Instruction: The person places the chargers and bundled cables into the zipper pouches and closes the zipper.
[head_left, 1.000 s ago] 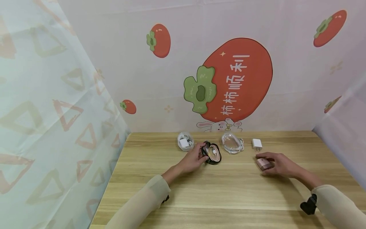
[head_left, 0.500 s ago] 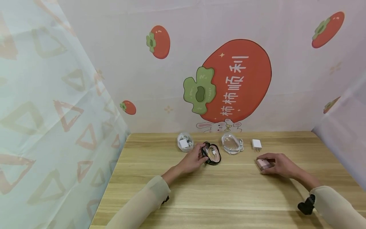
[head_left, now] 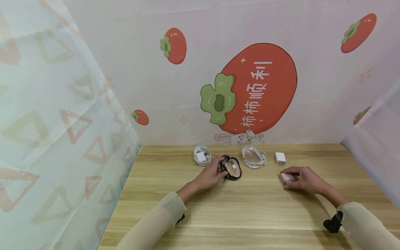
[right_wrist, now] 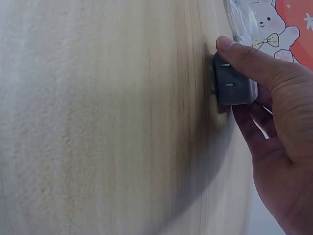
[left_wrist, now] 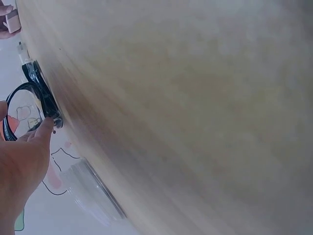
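In the head view my left hand point(head_left: 211, 174) pinches the left side of a coiled black cable point(head_left: 227, 177). A pink cable point(head_left: 238, 169) with a white connector lies inside that coil. The left wrist view shows fingers and thumb at the edge of the black loop point(left_wrist: 41, 90). To the right, my right hand point(head_left: 307, 180) holds a pink power adapter point(head_left: 286, 178) between thumb and fingers, low over the table. Its grey prong side point(right_wrist: 232, 83), with two metal prongs, shows in the right wrist view. Just behind it stands a white power adapter point(head_left: 280, 157).
On the wooden table point(head_left: 237, 211), a bagged white charger with cable point(head_left: 201, 155) lies behind my left hand. A coiled white cable point(head_left: 252, 157) lies at the back between my hands. A printed cloth wall point(head_left: 175, 90) rises behind the table edge.
The right hand and the pink adapter have shifted very slightly back and left, staying close to the table. My left hand has kept its hold on the black cable in the same spot.
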Available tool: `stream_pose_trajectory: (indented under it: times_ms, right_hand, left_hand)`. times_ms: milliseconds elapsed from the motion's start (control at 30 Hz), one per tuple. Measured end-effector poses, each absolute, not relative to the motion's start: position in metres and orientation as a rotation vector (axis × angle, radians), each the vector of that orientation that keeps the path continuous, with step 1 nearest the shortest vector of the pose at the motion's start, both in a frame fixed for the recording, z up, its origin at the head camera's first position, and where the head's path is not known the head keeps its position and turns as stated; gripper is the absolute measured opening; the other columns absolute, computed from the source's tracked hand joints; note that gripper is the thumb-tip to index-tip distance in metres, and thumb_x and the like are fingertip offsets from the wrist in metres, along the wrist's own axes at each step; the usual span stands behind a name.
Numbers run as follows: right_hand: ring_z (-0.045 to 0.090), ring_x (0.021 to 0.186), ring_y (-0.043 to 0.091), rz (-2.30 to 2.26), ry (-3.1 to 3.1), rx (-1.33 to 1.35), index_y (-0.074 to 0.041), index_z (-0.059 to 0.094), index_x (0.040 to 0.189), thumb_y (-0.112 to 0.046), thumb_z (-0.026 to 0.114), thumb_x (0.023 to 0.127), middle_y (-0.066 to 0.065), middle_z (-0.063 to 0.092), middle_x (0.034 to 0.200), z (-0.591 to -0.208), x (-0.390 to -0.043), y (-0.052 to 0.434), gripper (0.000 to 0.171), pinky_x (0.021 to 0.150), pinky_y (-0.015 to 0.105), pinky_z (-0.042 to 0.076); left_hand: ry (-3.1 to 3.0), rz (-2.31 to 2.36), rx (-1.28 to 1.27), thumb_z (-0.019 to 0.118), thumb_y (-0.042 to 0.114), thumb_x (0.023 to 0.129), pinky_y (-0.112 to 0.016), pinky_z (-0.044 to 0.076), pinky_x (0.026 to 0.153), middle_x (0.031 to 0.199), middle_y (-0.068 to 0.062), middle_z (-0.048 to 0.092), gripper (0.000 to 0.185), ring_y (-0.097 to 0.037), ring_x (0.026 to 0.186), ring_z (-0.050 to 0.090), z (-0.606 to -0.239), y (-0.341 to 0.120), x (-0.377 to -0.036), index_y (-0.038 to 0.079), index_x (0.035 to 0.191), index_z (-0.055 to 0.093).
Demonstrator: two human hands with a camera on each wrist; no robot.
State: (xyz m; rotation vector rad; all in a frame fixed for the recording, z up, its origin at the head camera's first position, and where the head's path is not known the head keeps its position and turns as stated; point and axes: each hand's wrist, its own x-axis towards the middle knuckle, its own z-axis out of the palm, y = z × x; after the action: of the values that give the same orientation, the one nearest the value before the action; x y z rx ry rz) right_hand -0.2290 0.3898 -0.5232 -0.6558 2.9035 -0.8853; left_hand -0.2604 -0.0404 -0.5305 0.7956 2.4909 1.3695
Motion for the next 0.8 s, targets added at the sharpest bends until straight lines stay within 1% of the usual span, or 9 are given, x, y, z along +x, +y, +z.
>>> stream_pose_trajectory:
  times_ms: [133,267,400,467,600,800]
  right_hand:
    - [0.060,0.090,0.002,-0.895,2.917,-0.674,-0.009,0.077,0.122,-0.034,0.096,0.079,0.006,0.076,0.112,-0.523,-0.230,0.389,0.054,0.071,0.023,0.049]
    - [0.060,0.088,0.004,-0.906,2.942,-0.693,-0.010,0.078,0.121,-0.034,0.097,0.077,0.006,0.076,0.111,-0.524,-0.233,0.387,0.054,0.070,0.022,0.049]
    - [0.061,0.087,0.007,-0.876,2.966,-0.684,-0.011,0.078,0.122,-0.036,0.097,0.076,0.006,0.077,0.112,-0.524,-0.237,0.383,0.056,0.070,0.023,0.049]
    - [0.061,0.087,0.009,-0.858,2.972,-0.683,-0.010,0.077,0.123,-0.037,0.097,0.076,0.008,0.077,0.113,-0.522,-0.238,0.380,0.058,0.070,0.023,0.050]
    - [0.062,0.087,0.012,-0.848,2.968,-0.674,-0.010,0.077,0.124,-0.038,0.098,0.075,0.012,0.077,0.113,-0.516,-0.239,0.373,0.060,0.070,0.024,0.050]
    - [0.064,0.091,0.015,-0.844,2.949,-0.655,-0.011,0.076,0.125,-0.036,0.097,0.076,0.008,0.077,0.112,-0.510,-0.243,0.362,0.059,0.073,0.027,0.053]
  left_hand:
    - [2.503,1.362,0.809,0.064,0.022,0.108,-0.035,0.049,0.112,0.155,-0.020,0.054,0.062,-0.022,0.139,0.057,-0.530,-0.040,-0.260,0.004,0.159,0.035]
    - [2.500,1.358,0.805,0.064,0.022,0.108,-0.033,0.049,0.113,0.156,-0.019,0.053,0.062,-0.021,0.140,0.056,-0.531,-0.040,-0.260,0.004,0.159,0.034]
    - [2.516,1.338,0.796,0.064,0.024,0.108,-0.033,0.050,0.111,0.154,-0.019,0.056,0.062,-0.019,0.137,0.059,-0.532,-0.041,-0.260,0.005,0.159,0.034]
    - [2.529,1.328,0.799,0.064,0.025,0.108,-0.033,0.051,0.109,0.153,-0.018,0.057,0.062,-0.019,0.133,0.061,-0.532,-0.041,-0.260,0.006,0.159,0.035]
    - [2.534,1.323,0.808,0.064,0.026,0.108,-0.033,0.052,0.108,0.151,-0.018,0.059,0.062,-0.018,0.131,0.062,-0.532,-0.041,-0.261,0.005,0.158,0.035]
    - [2.519,1.344,0.810,0.065,0.023,0.108,-0.033,0.051,0.109,0.152,-0.019,0.058,0.062,-0.020,0.136,0.060,-0.533,-0.041,-0.261,0.004,0.158,0.035]
